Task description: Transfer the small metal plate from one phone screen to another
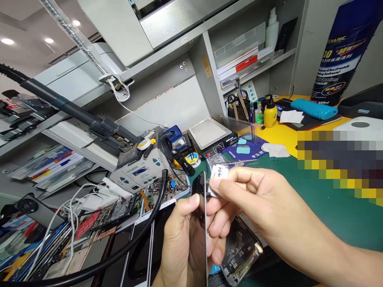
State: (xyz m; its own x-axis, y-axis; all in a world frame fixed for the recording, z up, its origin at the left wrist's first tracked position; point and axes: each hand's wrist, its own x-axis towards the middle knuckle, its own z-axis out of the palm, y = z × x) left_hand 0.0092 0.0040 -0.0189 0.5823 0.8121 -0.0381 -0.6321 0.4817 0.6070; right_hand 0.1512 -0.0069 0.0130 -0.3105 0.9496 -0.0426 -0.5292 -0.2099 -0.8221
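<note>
My left hand point(181, 235) is closed round a thin dark phone screen point(198, 183), held upright and seen nearly edge-on. The left thumb presses on its dark face, and the fingers come round behind it. Between the thumb and forefinger of my right hand point(257, 195) is a small pale razor blade point(220, 172) with a dark cut-out in its middle. That blade is close beside the upper part of the screen; whether they touch, I cannot tell. Below my right hand lies an opened phone body point(243, 259) with its inner parts showing.
Behind my hands stand a heating plate point(212, 133) and a grey control station point(140, 171). A black hose point(160, 207) curves across the left over phones and circuit boards. A yellow bottle point(270, 114) and a large spray can point(338, 56) stand at the right.
</note>
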